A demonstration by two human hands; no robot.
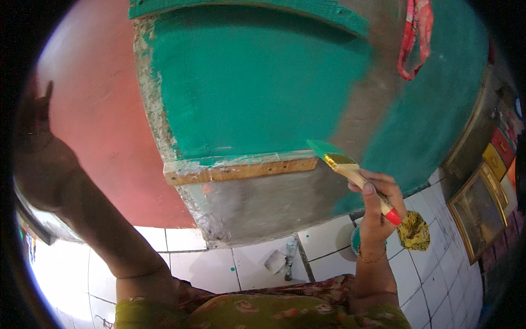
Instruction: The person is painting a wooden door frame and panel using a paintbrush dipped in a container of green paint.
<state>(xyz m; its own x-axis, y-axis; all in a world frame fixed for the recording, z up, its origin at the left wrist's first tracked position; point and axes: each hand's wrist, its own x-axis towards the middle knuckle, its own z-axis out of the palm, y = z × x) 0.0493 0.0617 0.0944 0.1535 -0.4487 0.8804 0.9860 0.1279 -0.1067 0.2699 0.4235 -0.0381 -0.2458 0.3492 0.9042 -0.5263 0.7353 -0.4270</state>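
Note:
My right hand (378,205) grips a flat paintbrush (350,170) with a wooden handle, red end and brass ferrule. Its bristles are loaded with green paint and rest against the wall just right of a wooden ledge strip (241,171). The green-painted wall panel (257,82) fills the upper middle; a bare grey band (372,93) runs down beside the brush. My left hand (38,148) is raised at the far left, pressed against the red wall (104,109), holding nothing.
A red cloth strip (413,38) hangs at the top right. White floor tiles (219,268) carry green paint spots, a small scraper (287,257) and a yellow-green rag (413,233). Framed pictures (482,203) lean at the right edge.

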